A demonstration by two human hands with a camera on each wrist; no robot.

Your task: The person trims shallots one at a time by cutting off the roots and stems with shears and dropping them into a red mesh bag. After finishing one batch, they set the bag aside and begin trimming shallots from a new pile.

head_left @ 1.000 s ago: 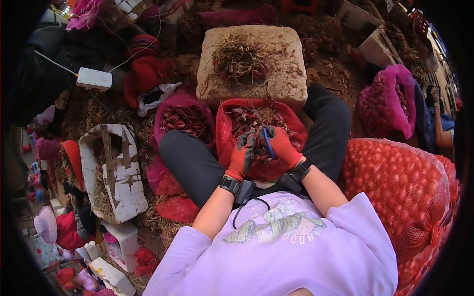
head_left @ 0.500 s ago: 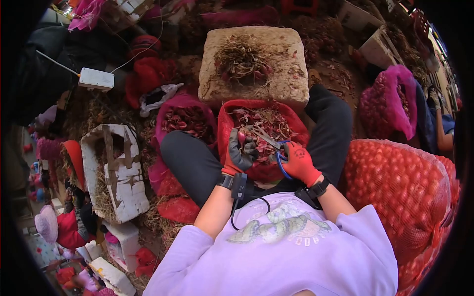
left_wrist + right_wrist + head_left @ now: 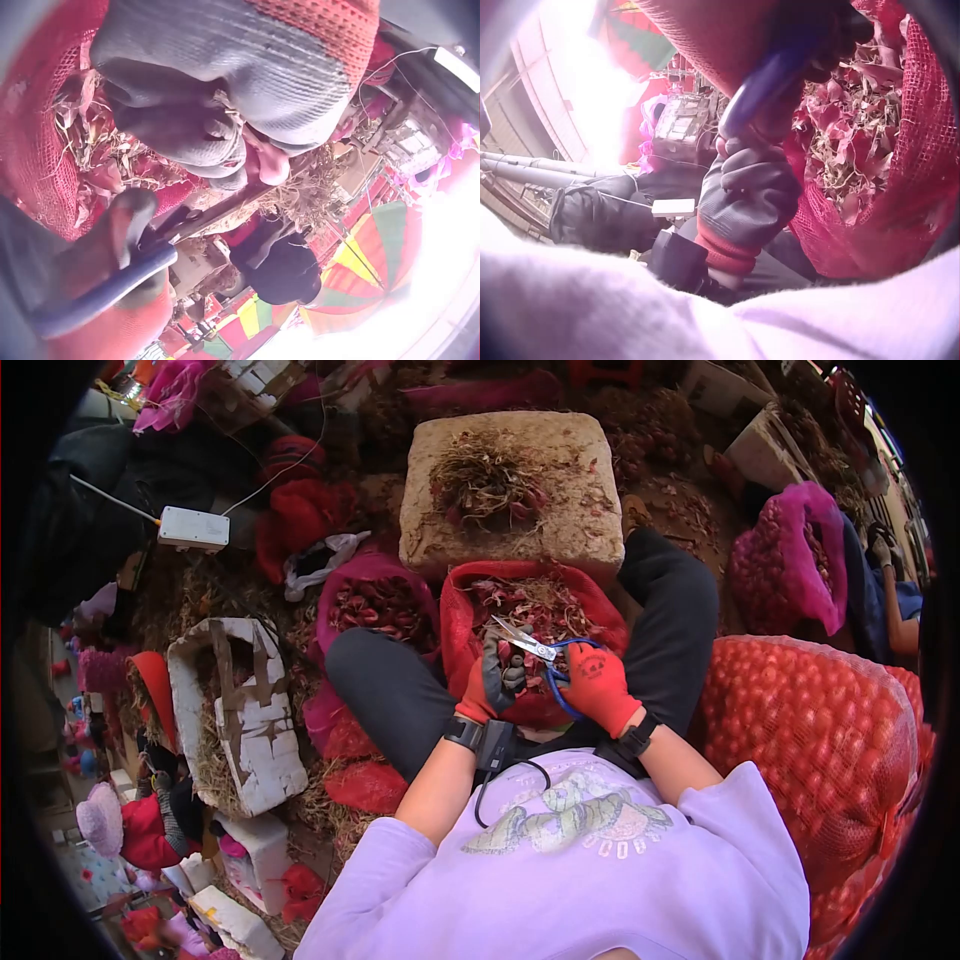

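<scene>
In a red and grey work glove, my left hand [image 3: 486, 685] is curled over the red mesh bag [image 3: 458, 600] between my knees. The left wrist view shows its fingers pinching a small pinkish shallot [image 3: 271, 164] with a dry stem end; the head view hides it. My gloved right hand [image 3: 602, 682] grips blue-handled scissors [image 3: 527, 641], fingers around the handle loops. The blades stand slightly apart and point up-left, close by the left fingers. Dry skins and trimmings [image 3: 855, 135] fill the bag below both hands.
Ahead stands a foam block [image 3: 590, 490] bearing a pile of dry-stemmed shallots [image 3: 490, 475]. A pink bag of shallots [image 3: 380, 605] sits by my left knee. Large filled net sacks [image 3: 800, 760] press close on my right. A broken white foam box [image 3: 260, 730] lies to the left.
From close together, my hands moved apart, the right hand shifting right and turning the scissors' blades up-left. A red bulb seen at the left fingers half a second ago is now hidden in the head view.
</scene>
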